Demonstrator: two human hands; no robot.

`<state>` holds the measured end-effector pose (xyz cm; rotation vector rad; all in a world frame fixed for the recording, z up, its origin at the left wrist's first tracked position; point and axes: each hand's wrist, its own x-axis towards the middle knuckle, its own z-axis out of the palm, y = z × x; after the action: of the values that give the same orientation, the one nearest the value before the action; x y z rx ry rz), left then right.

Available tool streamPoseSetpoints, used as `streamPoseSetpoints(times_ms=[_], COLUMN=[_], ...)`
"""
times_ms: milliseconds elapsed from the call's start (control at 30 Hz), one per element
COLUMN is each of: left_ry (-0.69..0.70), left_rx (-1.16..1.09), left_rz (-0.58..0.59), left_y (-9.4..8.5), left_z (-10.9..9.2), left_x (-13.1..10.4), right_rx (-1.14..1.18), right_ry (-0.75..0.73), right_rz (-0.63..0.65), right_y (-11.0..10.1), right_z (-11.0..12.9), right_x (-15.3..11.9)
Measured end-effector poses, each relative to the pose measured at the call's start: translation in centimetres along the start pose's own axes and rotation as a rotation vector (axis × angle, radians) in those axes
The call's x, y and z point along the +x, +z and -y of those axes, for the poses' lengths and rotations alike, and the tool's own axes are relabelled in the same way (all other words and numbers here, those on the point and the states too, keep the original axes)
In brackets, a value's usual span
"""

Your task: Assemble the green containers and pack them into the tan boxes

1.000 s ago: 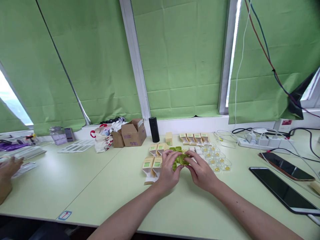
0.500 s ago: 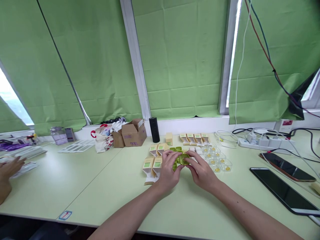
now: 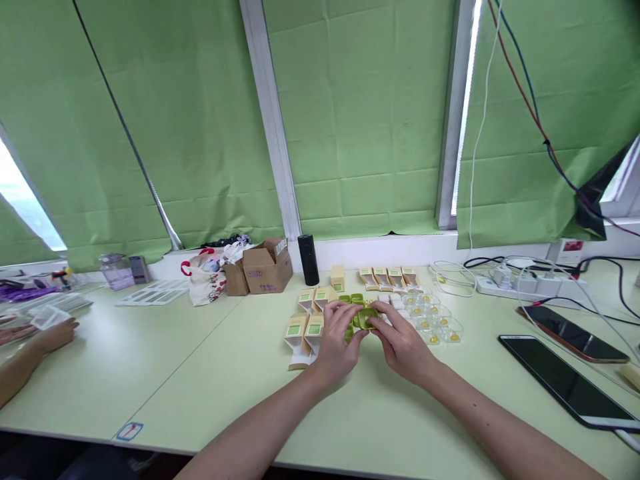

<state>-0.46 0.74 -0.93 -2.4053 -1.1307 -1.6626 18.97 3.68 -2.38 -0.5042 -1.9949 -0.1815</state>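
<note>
Between my two hands is a small olive-green plastic box (image 3: 367, 320), held above the table. My left hand (image 3: 339, 341) grips its left side with the thumb low and the fingers over the top. My right hand (image 3: 404, 339) pinches the right side, and the fingers of both hands hide part of the box. More green plastic pieces (image 3: 357, 299) lie just behind. Left of my hands stand several small opened cartons (image 3: 315, 327) with green squares on them. To the right are clear plastic cups (image 3: 435, 321) with yellow centres, beside small white pieces (image 3: 397, 302).
A row of cartons (image 3: 395, 278) stands at the back, near a black cylinder (image 3: 309, 260) and a cardboard box (image 3: 267, 268). Two phones, one a larger white-edged phone (image 3: 567, 380), and a power strip (image 3: 530, 287) lie right. Another person's hand (image 3: 55, 335) is at far left.
My hands stay in nearly the same place, with the green box tilted slightly between them. At far left, the other person's hand has shifted and a pale flat card now shows by it.
</note>
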Motion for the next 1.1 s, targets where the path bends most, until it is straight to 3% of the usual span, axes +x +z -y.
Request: streamPoseSetpoints(times_ms=[567,867,1100], left_ry=[0.004,-0.014,-0.13], left_rx=[0.019,-0.024,-0.044], left_rz=[0.012,0.03,0.004], left_y=[0.12,-0.3,-0.01], left_z=[0.26,0.06,0.58], left_x=[-0.07,0.15,0.18], right_rx=[0.032,0.182,0.318], right_ry=[0.027,0.202,0.362], right_rz=[-0.008,-0.076,-0.097], right_y=[0.02,0.25,0.53], right_z=[-0.02,0.05,0.36], right_x=[-0.02,-0.09,0.07])
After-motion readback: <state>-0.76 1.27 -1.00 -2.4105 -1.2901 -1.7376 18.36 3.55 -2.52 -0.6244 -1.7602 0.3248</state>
